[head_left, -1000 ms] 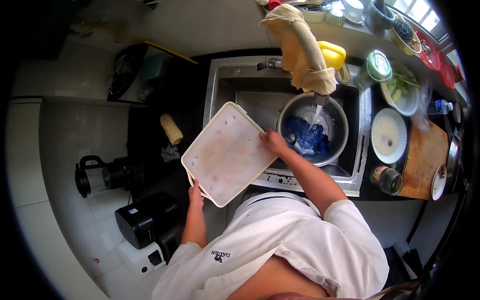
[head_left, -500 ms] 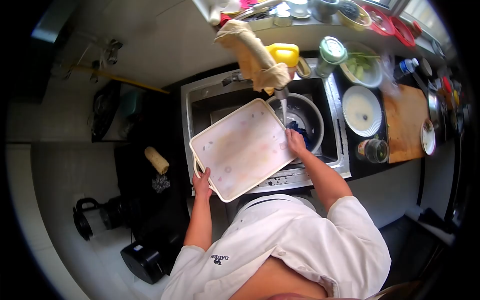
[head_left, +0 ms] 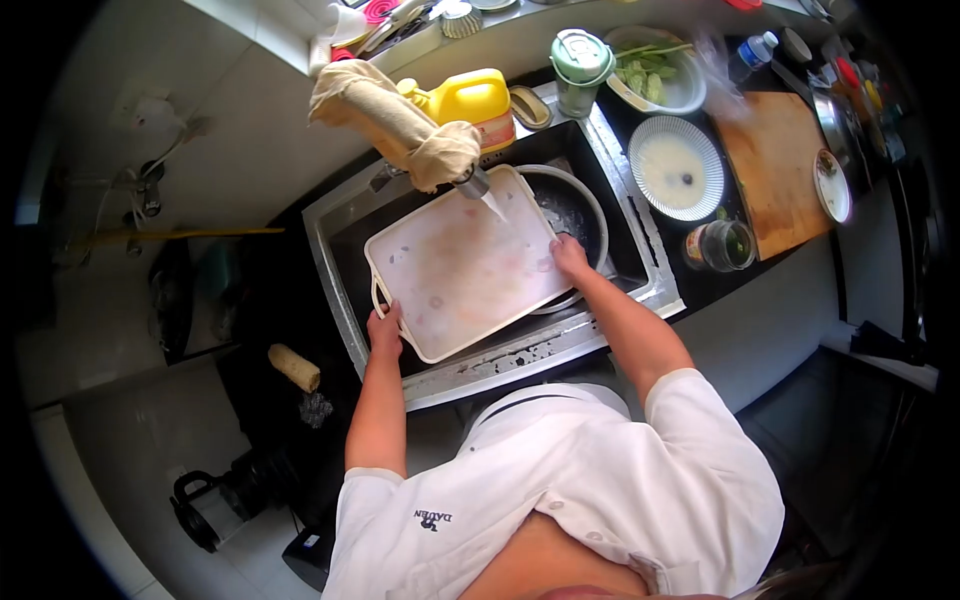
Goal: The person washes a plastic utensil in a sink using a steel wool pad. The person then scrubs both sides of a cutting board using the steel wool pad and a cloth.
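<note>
A cream-rimmed, pale pink tray [head_left: 465,265] is held over the sink [head_left: 340,325], its surface marked with stains and small patterns. At its lower left, my left hand [head_left: 385,332] is closed on the handle side. My right hand [head_left: 571,258] grips the right edge. Water runs from the cloth-wrapped faucet [head_left: 470,182] onto the tray's upper part. Behind the tray, a metal basin [head_left: 596,215] stands in the sink, partly covered.
Behind the sink stand a yellow jug [head_left: 470,100] and a green-lidded cup [head_left: 580,75]. To the right are a white fluted plate [head_left: 665,160], a glass jar [head_left: 722,246], a wooden cutting board [head_left: 775,170] and a bowl of greens [head_left: 685,90]. A loofah-like roll [head_left: 294,368] lies at left.
The tray has moved under the stream, which now lands on it instead of in the basin. Both hands keep their hold. The head view has shifted.
</note>
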Demonstrator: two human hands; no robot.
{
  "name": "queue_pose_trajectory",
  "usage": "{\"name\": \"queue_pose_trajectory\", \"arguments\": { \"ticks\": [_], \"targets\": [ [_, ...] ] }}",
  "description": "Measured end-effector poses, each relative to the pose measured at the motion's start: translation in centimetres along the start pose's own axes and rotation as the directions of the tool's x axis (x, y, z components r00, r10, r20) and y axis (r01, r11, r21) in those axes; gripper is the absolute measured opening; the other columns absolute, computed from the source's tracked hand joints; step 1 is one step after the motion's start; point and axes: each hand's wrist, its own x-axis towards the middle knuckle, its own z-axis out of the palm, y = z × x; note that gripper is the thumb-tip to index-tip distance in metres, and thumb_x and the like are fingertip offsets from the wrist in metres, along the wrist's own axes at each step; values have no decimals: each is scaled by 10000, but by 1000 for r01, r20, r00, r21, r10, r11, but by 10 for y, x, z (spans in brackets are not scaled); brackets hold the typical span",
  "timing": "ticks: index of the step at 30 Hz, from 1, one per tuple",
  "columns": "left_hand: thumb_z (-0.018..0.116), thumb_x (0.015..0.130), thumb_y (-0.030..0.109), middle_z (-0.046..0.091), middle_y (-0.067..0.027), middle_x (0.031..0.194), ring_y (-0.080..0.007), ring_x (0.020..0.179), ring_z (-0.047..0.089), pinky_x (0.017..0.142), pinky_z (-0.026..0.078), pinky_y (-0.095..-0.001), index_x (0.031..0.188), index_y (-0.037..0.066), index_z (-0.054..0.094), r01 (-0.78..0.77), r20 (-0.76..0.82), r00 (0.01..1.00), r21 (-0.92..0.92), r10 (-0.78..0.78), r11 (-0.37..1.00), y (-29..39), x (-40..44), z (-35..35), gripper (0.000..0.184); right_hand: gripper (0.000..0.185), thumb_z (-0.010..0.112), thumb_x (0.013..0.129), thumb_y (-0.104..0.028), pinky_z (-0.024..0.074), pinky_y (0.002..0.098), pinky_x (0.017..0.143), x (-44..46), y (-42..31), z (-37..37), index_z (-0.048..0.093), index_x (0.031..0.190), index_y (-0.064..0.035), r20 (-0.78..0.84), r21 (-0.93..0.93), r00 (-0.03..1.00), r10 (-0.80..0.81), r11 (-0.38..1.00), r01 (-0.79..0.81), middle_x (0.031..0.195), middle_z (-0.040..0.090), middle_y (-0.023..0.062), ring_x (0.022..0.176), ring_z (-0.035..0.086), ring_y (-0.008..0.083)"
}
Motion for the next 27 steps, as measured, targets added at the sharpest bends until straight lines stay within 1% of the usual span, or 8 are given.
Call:
{"name": "queue_pose_trajectory", "arguments": {
  "ticks": [1,6,11,14,18,20,23,27],
  "targets": [
    [663,948,131,657,-73,967,-200,845,644,757,537,-346,1097,18,577,59,15,998,29,-60,998,-5,7,1,206,338,566,934,-279,494,460,903,4,10,3,657,1120,-12,36,63,999,35,997,-37,1035,680,261,1019,649,425],
    [687,929,175,640,-136,1162,-249,997,643,861,528,-402,1264,2,523,88,58,994,39,-90,995,-42,21,1,411,314,745,827,-185,524,376,830,-5,22,-1,698,1081,-7,219,268,952,216,925,-271,989,717,169,937,684,263],
    [690,925,167,581,-171,1284,-276,1092,613,901,523,-434,1407,-2,402,126,89,988,19,-128,992,-35,11,16,587,300,765,810,-138,529,362,776,-15,20,-4,674,1050,17,208,248,969,130,952,-181,945,700,136,836,663,221],
    [676,936,189,522,-203,1360,-297,1170,576,933,515,-426,1492,-5,296,194,-144,974,136,-175,971,-36,6,33,701,302,791,797,-139,532,360,750,-26,4,-10,665,1021,21,255,284,960,118,940,-191,937,699,138,815,659,214],
    [640,957,248,439,-201,1450,-288,1275,503,1025,455,-413,1540,9,198,257,36,953,428,-300,866,-101,63,6,769,307,812,778,-92,536,335,720,-47,-20,-22,660,1013,33,440,427,894,83,857,-289,908,702,120,790,656,182],
    [639,959,264,430,-158,1470,-258,1296,491,1037,445,-427,1549,28,183,303,126,921,362,-368,882,-72,23,36,782,326,824,763,-79,540,326,717,-57,-30,-19,658,1021,31,501,469,865,24,833,-295,907,705,112,790,661,176],
    [611,973,290,386,-144,1513,-241,1336,454,1062,419,-404,1555,49,195,153,282,916,409,-284,899,-57,-8,57,755,398,844,716,-65,546,315,721,-58,-24,-2,658,1055,27,444,389,896,-31,907,-162,923,713,108,811,675,178],
    [641,944,210,498,-116,1412,-227,1245,488,1008,422,-370,1485,25,377,200,251,925,318,-285,927,-39,-40,54,629,407,850,687,-67,549,313,740,-59,-26,0,672,1042,22,385,293,922,-40,953,-81,891,717,100,801,679,173]
  ]
}}
